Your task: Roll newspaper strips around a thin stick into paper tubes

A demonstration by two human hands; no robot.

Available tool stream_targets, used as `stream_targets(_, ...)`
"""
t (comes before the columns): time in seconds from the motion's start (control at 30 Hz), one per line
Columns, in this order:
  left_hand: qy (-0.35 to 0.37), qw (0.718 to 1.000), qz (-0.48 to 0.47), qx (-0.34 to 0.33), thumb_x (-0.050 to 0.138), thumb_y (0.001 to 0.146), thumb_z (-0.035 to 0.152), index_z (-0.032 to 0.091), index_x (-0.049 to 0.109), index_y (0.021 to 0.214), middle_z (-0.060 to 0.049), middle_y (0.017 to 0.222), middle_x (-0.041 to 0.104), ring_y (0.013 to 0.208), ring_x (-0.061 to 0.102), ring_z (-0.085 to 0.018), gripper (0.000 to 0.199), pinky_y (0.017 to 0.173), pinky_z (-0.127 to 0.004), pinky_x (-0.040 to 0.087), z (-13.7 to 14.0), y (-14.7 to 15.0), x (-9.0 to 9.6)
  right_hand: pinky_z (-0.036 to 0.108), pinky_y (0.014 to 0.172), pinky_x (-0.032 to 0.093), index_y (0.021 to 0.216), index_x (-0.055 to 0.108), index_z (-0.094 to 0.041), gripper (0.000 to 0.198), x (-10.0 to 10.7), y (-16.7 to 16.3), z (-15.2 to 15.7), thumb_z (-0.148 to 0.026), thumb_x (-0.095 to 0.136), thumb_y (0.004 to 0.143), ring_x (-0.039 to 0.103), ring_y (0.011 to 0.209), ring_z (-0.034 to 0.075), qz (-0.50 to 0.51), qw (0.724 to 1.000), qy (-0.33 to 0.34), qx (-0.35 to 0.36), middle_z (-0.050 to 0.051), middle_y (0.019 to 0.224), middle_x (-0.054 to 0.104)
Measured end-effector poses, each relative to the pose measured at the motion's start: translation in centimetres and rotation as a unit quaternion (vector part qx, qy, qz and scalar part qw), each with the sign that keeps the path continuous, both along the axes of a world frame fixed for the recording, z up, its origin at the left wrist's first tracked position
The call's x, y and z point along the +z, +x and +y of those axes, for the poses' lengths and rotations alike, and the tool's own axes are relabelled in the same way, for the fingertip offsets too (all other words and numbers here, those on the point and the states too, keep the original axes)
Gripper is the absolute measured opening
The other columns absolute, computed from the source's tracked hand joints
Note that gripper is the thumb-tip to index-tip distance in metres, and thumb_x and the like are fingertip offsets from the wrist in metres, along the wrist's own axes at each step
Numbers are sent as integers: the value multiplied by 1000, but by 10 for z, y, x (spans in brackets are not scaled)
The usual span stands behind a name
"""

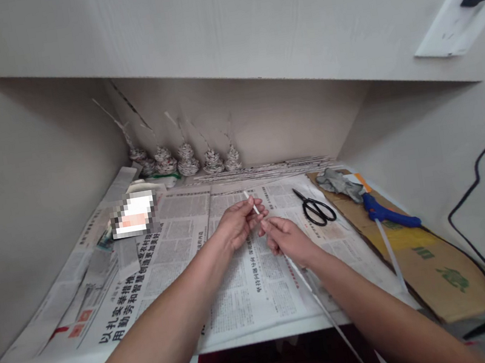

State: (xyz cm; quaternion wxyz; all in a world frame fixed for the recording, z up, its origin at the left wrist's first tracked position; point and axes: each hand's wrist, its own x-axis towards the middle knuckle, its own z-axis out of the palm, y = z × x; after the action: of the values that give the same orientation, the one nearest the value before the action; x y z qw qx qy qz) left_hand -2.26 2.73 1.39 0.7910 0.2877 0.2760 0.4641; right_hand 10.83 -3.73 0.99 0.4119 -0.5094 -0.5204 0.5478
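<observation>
Above the newspaper-covered table, a thin rolled paper stick passes between my two hands. Its short white end stands up past the fingers of my left hand, which pinch it. Close beside it, my right hand is closed around the same stick, thumb and fingertips together. From under the right hand the long part runs down past the table's front edge toward my lap. The fingers hide the stretch of stick between the hands.
Black-handled scissors lie right of my hands. A blue glue gun and a grey crumpled cloth rest on cardboard. Several woven paper gourds and paper sticks line the back. A phone-like bright object stands left.
</observation>
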Motion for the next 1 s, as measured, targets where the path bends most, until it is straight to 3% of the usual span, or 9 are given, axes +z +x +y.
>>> stream_targets(0.07,-3,1000,1,-3,56,84,20,6,64,86,-9,73,64,65,66,-13,16,60,-19,56,0,0,0,22,41,28,72,51,-19,38,1,1,-1,-56,51,80,39,37,9,-20,1000,19,-1,-6,43,44)
stream_targets(0.13,-12,1000,-2,-7,56,84,19,6,64,87,-9,74,64,66,66,-13,16,59,-18,56,-1,1,0,22,39,25,72,47,-20,36,2,2,-1,-55,50,81,35,36,9,55,998,-29,28,-8,41,38)
stream_targets(0.27,-18,1000,-12,-15,56,84,18,6,64,86,-9,73,63,67,66,-13,15,57,-16,55,-1,0,1,22,38,24,74,44,-22,31,3,3,-2,-52,51,81,28,35,8,219,962,-126,107,-11,42,24)
stream_targets(0.47,-11,1000,-4,-7,55,85,18,6,63,86,-9,74,63,65,66,-13,16,61,-19,56,0,0,1,21,40,27,77,51,-19,36,3,0,-1,-54,55,78,42,39,9,41,998,-46,11,-6,48,47)
stream_targets(0.6,-16,1000,-15,-13,53,86,18,6,63,86,-9,74,63,68,66,-12,16,60,-17,55,-2,-1,3,21,39,26,75,44,-21,34,4,-1,-2,-53,52,80,32,37,8,195,973,-105,65,-10,44,30)
stream_targets(0.67,-18,1000,-12,-9,54,85,19,6,64,86,-10,73,63,67,66,-13,16,59,-17,55,-2,-1,4,22,39,26,76,43,-22,34,3,-1,-2,-55,52,80,33,37,9,207,969,-110,78,-10,45,30)
stream_targets(0.8,-17,1000,4,5,55,84,19,6,64,84,-9,72,64,64,65,-12,15,60,-19,56,-1,0,3,22,41,29,77,51,-20,35,-1,0,1,-55,55,78,41,40,9,16,1000,5,10,-6,47,44)
stream_targets(0.87,-16,1000,2,1,55,85,18,6,64,84,-9,72,64,64,65,-12,15,61,-19,56,-1,0,3,22,41,28,74,51,-20,35,-1,0,1,-54,53,80,39,38,9,-6,1000,26,-3,-6,45,44)
stream_targets(1.0,-13,1000,-9,-12,54,85,18,6,64,86,-10,74,64,68,66,-13,15,60,-17,55,-1,0,2,22,38,23,74,44,-22,32,2,1,0,-53,51,81,29,34,8,191,974,-92,82,-10,42,28)
